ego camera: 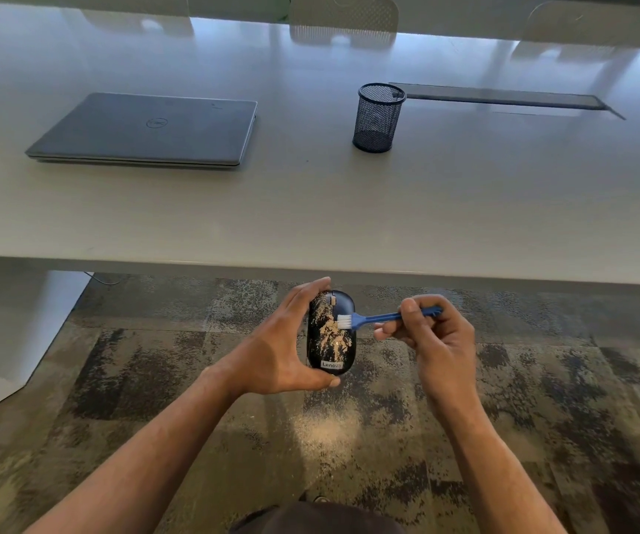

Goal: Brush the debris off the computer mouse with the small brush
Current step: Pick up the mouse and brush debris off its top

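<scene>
left hand (276,348) grips computer mouse (330,333) lengthwise, held above carpet (542,418), below surface (310,210) edge. right hand (432,341) pinches small brush (372,317) handle; white bristles touch debris (328,333) on mouse top. fallen debris on carpet beneath.

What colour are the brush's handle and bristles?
In the head view, the small brush has a blue handle and white bristles.

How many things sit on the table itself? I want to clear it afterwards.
2: a closed laptop at the table's far left and a mesh pen cup right of centre. The mouse and brush are held over the floor, not on it.
</scene>
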`<state>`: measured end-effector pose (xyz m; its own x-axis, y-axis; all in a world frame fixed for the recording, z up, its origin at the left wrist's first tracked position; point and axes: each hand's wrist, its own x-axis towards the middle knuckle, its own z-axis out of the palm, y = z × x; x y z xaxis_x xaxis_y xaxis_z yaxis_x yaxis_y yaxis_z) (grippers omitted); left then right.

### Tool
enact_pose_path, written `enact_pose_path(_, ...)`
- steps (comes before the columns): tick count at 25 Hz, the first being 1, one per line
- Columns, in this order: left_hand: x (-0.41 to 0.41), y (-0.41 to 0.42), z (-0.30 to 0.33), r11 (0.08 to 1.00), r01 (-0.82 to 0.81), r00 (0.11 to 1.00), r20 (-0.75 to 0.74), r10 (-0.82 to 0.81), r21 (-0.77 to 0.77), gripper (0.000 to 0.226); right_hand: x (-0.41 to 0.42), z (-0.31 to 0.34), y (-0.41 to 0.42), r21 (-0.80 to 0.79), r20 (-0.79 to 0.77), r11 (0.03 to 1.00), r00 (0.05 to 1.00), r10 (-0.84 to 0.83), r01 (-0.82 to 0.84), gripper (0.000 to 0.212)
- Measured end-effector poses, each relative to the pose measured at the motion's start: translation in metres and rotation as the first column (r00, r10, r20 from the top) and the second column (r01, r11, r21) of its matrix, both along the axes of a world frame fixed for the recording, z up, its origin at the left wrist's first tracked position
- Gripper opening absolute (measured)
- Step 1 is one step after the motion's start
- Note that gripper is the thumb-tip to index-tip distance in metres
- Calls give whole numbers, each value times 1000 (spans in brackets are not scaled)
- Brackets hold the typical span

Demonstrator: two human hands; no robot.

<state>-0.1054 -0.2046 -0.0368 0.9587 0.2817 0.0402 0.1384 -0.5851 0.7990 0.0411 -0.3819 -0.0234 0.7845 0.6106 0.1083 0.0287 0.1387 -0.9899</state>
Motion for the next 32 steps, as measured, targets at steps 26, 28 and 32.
enact_pose_path(26,-1,-5,-3,999,-30,999,-24,30,-16,124,-1,-6,-19,-28,27,992,992,-125,126,11)
enact_pose_path(28,0,-7,-2,999,-32,999,-31,32,-15,125,1,-4,-21,2,5,991,991,-134,134,11)
enact_pose_path(32,4,-9,-1,999,-31,999,-33,29,-36,125,-8,-7,-14,15,48,998,997,-56,55,13)
